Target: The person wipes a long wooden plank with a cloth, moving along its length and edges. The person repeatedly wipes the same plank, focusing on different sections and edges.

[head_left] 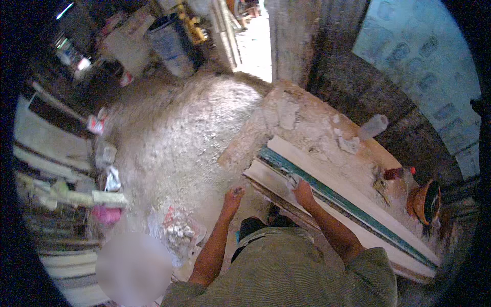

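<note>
Long pale moulding strips lie side by side on the worktable, running from its near left edge toward the lower right. My right hand is over the nearer pale strip, its fingers closed around something small and greyish that I cannot make out. Between this strip and the farther pale strip runs a dark green channel. Off the table's near edge, left of the strips, my left hand hangs with curled fingers. Something small seems to be in it, too unclear to name.
A clear plastic container, a red bottle and an orange bucket stand along the table's far right side. White debris covers the floor. A blue drum stands at the back, with stacked pale lengths at left.
</note>
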A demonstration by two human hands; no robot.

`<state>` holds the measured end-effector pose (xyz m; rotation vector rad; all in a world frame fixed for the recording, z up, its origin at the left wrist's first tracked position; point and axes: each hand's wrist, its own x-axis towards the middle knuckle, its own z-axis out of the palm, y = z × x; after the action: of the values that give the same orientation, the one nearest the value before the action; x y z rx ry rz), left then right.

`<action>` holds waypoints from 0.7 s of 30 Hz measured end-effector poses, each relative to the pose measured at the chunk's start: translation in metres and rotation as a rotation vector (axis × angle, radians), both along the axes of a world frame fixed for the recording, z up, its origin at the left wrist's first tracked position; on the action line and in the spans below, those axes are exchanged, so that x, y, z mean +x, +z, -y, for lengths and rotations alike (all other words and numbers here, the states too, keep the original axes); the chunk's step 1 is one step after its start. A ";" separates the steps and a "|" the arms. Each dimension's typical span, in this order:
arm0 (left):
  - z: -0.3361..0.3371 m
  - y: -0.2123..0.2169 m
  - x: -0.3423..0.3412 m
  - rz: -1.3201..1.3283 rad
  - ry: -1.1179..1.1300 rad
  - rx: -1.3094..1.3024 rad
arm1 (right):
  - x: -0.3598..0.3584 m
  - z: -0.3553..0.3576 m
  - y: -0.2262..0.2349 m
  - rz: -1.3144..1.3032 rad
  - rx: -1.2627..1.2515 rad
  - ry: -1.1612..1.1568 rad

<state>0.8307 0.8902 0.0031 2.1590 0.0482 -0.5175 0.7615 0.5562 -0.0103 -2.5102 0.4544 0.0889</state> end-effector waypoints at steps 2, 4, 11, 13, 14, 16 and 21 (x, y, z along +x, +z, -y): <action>0.006 -0.014 0.030 0.280 -0.048 0.146 | -0.030 0.010 0.011 0.109 -0.002 -0.003; 0.016 -0.026 0.063 0.609 -0.122 0.261 | -0.057 0.015 0.025 0.075 0.024 -0.098; 0.022 -0.026 0.107 0.303 -0.209 -0.046 | -0.131 -0.036 0.059 0.204 0.149 -0.748; 0.025 -0.019 0.113 0.155 -0.222 -0.145 | -0.152 -0.058 0.061 0.282 0.109 -0.913; 0.027 -0.016 0.115 0.097 -0.204 -0.196 | -0.169 -0.068 0.061 0.254 0.112 -1.018; 0.026 -0.008 0.121 0.079 -0.237 -0.170 | -0.191 -0.090 0.058 0.205 0.136 -1.196; 0.025 -0.005 0.137 0.141 -0.422 -0.135 | -0.243 -0.150 0.039 0.266 0.073 -1.343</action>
<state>0.9673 0.8655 -0.0021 2.0691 -0.5153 -0.5856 0.5181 0.7060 0.0284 -1.6399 1.8031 -0.7019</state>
